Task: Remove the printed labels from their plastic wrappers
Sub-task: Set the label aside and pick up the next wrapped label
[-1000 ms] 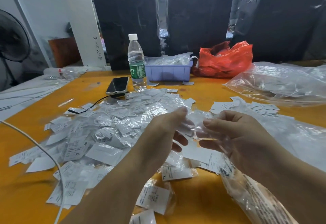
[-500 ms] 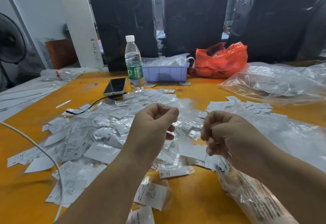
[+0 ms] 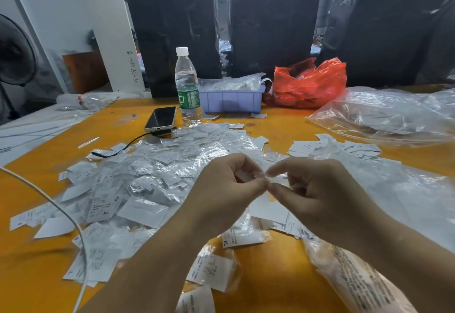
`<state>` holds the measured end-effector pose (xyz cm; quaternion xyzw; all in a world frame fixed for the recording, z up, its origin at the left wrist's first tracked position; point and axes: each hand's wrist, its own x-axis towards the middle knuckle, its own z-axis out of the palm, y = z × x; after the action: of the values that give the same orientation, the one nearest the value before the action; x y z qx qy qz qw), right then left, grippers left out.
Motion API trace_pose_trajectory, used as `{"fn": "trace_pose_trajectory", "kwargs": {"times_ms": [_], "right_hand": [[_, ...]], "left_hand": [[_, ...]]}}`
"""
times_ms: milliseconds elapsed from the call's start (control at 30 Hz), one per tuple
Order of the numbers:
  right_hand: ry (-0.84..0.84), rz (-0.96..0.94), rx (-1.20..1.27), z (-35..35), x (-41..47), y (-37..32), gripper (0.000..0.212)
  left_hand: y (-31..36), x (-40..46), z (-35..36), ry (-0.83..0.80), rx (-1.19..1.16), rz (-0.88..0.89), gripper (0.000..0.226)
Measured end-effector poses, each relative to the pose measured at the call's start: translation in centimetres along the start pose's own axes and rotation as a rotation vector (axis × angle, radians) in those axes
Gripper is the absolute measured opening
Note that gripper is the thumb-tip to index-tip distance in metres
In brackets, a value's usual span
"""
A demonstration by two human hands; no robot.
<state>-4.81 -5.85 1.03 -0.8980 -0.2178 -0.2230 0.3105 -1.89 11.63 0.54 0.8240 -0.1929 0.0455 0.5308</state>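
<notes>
A heap of white printed labels in clear plastic wrappers (image 3: 152, 177) covers the middle of the orange table (image 3: 275, 283). My left hand (image 3: 221, 199) and my right hand (image 3: 317, 194) meet fingertip to fingertip above the heap. Between them they pinch a small clear wrapper (image 3: 266, 181), which is hard to make out. Bare white labels (image 3: 342, 147) lie in a loose pile to the right. More wrapped labels (image 3: 211, 270) lie near my left forearm.
A water bottle (image 3: 187, 88), a phone (image 3: 161, 118) on a black cable, a lilac bin (image 3: 231, 99) and a red bag (image 3: 307, 83) stand at the back. Large clear bags (image 3: 394, 113) lie right. A white cord (image 3: 61, 211) crosses the left. Black wrapped bales behind.
My hands have come together from a short gap apart, and their fingertips now touch over the small wrapper. The view has shifted slightly.
</notes>
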Motion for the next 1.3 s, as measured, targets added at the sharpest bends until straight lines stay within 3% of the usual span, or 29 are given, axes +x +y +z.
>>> {"fn": "trace_pose_trajectory", "kwargs": {"times_ms": [133,200,300,433,633,833,1300], "right_hand": [[0.041,0.047,0.079,0.1,0.1,0.5,0.006],[0.033,0.134,0.248,-0.1,0.3,0.6,0.01],[-0.029,0.303,0.614,-0.4,0.5,0.6,0.01],[-0.142,0.427,0.875,-0.5,0.8,0.4,0.017],[-0.195,0.425,0.883,-0.6,0.8,0.3,0.025],[-0.166,0.41,0.849,-0.6,0.7,0.3,0.023],[-0.213,0.423,0.833,-0.8,0.7,-0.1,0.028]], "left_hand": [[0.0,0.1,-0.6,0.004,-0.061,-0.042,0.008],[0.4,0.1,-0.8,0.016,-0.172,-0.059,0.004],[0.8,0.1,-0.9,0.087,-0.319,-0.063,0.022],[1.1,0.1,-0.9,0.201,-0.35,-0.013,0.026],[0.9,0.1,-0.8,0.219,-0.353,0.036,0.051],[1.2,0.1,-1.0,0.228,-0.431,-0.028,0.012],[1.2,0.2,-0.6,0.107,-0.476,-0.08,0.01]]}}
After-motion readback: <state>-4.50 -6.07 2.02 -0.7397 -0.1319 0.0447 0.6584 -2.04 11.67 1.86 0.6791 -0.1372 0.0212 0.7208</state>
